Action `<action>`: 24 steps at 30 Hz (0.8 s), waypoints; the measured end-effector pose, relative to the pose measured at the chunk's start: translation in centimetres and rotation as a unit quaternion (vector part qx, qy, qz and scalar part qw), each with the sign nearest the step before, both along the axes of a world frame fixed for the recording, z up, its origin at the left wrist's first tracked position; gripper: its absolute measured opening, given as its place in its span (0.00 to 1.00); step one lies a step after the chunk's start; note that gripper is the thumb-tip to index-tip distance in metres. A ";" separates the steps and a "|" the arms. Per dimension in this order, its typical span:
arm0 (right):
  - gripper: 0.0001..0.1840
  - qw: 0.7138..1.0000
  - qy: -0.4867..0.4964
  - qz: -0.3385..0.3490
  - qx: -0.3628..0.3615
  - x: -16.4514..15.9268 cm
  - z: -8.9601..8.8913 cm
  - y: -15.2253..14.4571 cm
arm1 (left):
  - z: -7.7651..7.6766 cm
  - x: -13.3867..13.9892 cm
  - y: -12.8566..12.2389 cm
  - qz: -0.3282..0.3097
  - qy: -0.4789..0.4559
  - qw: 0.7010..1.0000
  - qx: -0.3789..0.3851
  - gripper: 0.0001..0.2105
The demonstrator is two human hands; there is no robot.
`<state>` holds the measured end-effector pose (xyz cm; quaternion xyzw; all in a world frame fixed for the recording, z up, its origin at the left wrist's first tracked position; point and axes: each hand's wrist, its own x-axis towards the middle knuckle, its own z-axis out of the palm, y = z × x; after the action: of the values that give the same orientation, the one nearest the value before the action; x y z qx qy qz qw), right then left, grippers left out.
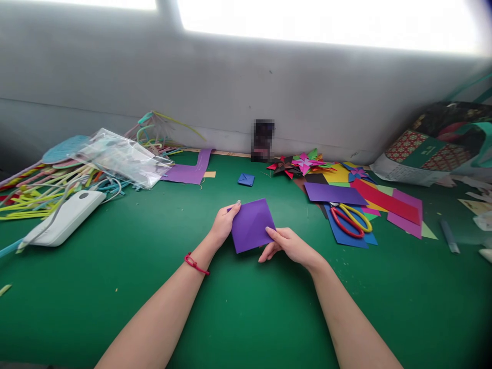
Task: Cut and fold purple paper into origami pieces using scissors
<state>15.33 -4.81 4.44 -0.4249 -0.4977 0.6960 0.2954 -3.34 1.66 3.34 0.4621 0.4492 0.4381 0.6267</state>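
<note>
A square of purple paper [250, 228] is held up over the green table, tilted, with a faint diagonal crease across it. My left hand [225, 221] pinches its left edge, thumb on top. At the right edge my right hand [286, 245] grips it between thumb and fingers, the other fingers curled below. Beyond the paper lies a small folded blue paper piece [246, 179]. Scissors [350, 220] with red and yellow handles rest to the right, on blue paper [342, 237] and partly beneath a purple strip [334, 193].
Coloured sheets, a red strip [388, 201] and folded paper stars [303, 163] lie right of centre. A patterned bag [423, 151] stands far right, near a pen [449, 236]. At left are a white glue gun [65, 218], pipe cleaners [42, 197], a clear bag [123, 156] and purple scraps [186, 173].
</note>
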 end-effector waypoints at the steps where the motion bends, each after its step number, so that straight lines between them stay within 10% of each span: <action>1: 0.23 1.000 0.000 -0.002 -0.002 0.0 -0.1 0.0 | -0.1 0.0 0.0 0.001 0.002 1.000 0.001 0.18; 10: 0.28 1.000 -0.022 -0.006 0.008 0.1 0.2 0.1 | -0.2 -0.1 0.2 -0.020 0.021 1.000 -0.005 0.19; 24: 0.20 0.971 -0.073 -0.201 0.103 0.2 -0.8 0.8 | 0.1 1.6 -2.1 -0.172 0.056 0.983 -0.006 0.20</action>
<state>15.49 -4.04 3.61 -0.5334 -0.4913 0.5341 0.4345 -1.75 -0.46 3.42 0.5523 0.3998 0.2941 0.6698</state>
